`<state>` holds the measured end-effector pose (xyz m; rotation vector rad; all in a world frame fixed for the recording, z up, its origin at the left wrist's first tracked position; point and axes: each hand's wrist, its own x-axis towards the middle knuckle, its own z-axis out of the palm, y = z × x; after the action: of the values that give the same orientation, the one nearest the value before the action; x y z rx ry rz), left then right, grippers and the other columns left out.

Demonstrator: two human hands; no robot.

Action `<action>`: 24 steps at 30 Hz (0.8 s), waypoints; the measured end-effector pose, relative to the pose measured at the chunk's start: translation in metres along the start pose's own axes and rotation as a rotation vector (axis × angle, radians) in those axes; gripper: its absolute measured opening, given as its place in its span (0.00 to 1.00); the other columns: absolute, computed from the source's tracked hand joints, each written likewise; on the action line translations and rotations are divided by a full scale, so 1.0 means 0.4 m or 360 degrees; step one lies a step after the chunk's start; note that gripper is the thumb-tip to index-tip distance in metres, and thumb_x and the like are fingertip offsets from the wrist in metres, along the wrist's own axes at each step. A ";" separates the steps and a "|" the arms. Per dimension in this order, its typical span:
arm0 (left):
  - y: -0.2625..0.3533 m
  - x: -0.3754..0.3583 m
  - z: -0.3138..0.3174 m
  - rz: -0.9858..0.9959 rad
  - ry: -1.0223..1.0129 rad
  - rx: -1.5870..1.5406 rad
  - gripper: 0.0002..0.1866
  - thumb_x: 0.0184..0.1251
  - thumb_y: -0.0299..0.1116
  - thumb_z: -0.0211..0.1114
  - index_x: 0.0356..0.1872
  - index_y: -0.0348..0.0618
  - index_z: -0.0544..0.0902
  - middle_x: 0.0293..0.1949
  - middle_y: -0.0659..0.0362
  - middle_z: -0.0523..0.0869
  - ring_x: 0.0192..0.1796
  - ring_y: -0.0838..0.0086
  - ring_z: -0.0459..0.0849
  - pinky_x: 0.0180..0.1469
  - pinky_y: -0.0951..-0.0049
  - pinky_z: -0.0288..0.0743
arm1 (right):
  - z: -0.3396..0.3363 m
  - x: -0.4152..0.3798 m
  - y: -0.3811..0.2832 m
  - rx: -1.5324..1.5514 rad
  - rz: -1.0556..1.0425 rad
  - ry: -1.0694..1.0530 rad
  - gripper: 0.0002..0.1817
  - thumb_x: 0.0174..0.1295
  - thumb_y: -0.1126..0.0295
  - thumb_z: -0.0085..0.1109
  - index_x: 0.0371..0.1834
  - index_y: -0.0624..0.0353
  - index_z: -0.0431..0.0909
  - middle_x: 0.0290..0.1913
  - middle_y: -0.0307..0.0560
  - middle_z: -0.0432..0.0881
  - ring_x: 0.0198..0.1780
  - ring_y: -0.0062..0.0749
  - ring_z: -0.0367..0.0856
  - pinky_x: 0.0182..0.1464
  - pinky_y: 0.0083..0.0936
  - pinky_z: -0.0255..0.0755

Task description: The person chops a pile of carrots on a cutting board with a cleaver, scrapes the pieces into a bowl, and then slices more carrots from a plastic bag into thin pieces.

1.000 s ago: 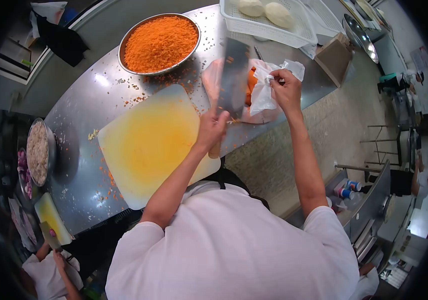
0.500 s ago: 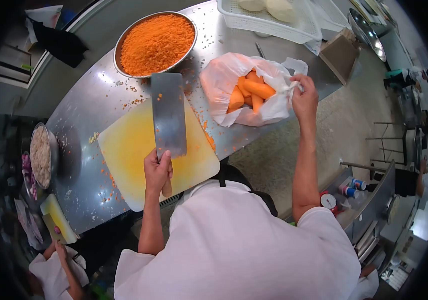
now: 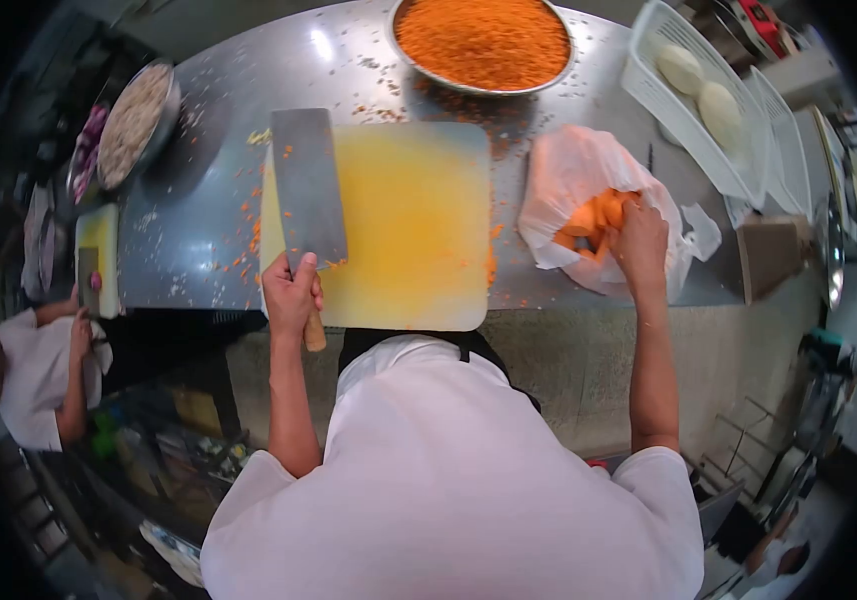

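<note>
My left hand [image 3: 291,295] is closed round the wooden handle of a cleaver [image 3: 310,190], whose broad blade lies over the left side of the yellow-stained cutting board [image 3: 409,220]. On the right, my right hand [image 3: 641,240] reaches into the mouth of a white plastic bag [image 3: 561,170]. Its fingers are bent against the peeled carrots [image 3: 589,218] inside, and the fingertips are partly hidden, so a firm hold on one cannot be made out. Beyond the board stands a metal bowl heaped with finely chopped carrot [image 3: 484,42].
A white basket [image 3: 694,140] with pale round vegetables stands at the back right, near a cardboard box [image 3: 774,258]. A bowl of pale chopped food [image 3: 136,125] is at the left. A co-worker [image 3: 49,370] stands at a small board, far left. Carrot bits dot the steel table.
My right hand has gone from the bag's edge into its opening, onto the carrots. My left hand still holds the cleaver, now over the board's left side. The whole view has turned.
</note>
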<state>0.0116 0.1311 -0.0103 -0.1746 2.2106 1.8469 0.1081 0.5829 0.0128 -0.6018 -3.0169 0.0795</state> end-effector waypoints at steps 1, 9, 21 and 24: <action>-0.006 -0.002 -0.028 0.0023 0.0103 -0.0042 0.08 0.72 0.32 0.60 0.33 0.40 0.76 0.15 0.65 0.72 0.13 0.82 0.70 0.15 0.79 0.64 | -0.004 0.006 -0.003 -0.0096 0.0003 -0.0056 0.25 0.43 0.68 0.73 0.45 0.62 0.76 0.43 0.53 0.81 0.45 0.53 0.80 0.49 0.45 0.73; -0.040 0.004 -0.213 -0.0031 0.0365 -0.0166 0.07 0.73 0.32 0.60 0.36 0.40 0.78 0.16 0.65 0.72 0.13 0.83 0.69 0.15 0.79 0.63 | -0.221 -0.018 -0.028 0.0827 0.0209 0.0038 0.23 0.52 0.75 0.71 0.54 0.63 0.80 0.50 0.49 0.85 0.53 0.27 0.82 0.54 0.27 0.74; -0.071 0.153 -0.343 -0.0077 -0.0154 0.0011 0.09 0.71 0.32 0.61 0.32 0.37 0.79 0.14 0.67 0.74 0.13 0.86 0.70 0.14 0.80 0.62 | -0.143 -0.037 -0.605 0.1474 -0.0061 -0.0153 0.24 0.56 0.87 0.57 0.57 0.58 0.75 0.63 0.47 0.76 0.63 0.35 0.76 0.64 0.30 0.71; -0.083 0.182 -0.348 -0.0060 -0.0278 0.0056 0.09 0.71 0.32 0.61 0.31 0.37 0.79 0.14 0.67 0.74 0.13 0.86 0.70 0.14 0.79 0.62 | 0.019 -0.004 -0.733 0.1157 -0.0682 0.0189 0.23 0.52 0.89 0.55 0.52 0.58 0.75 0.64 0.48 0.75 0.69 0.49 0.70 0.66 0.40 0.69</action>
<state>-0.0662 -0.0064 -0.0389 -0.0453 2.1049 1.7317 -0.0027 0.3114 0.0236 0.1015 -2.6340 1.0029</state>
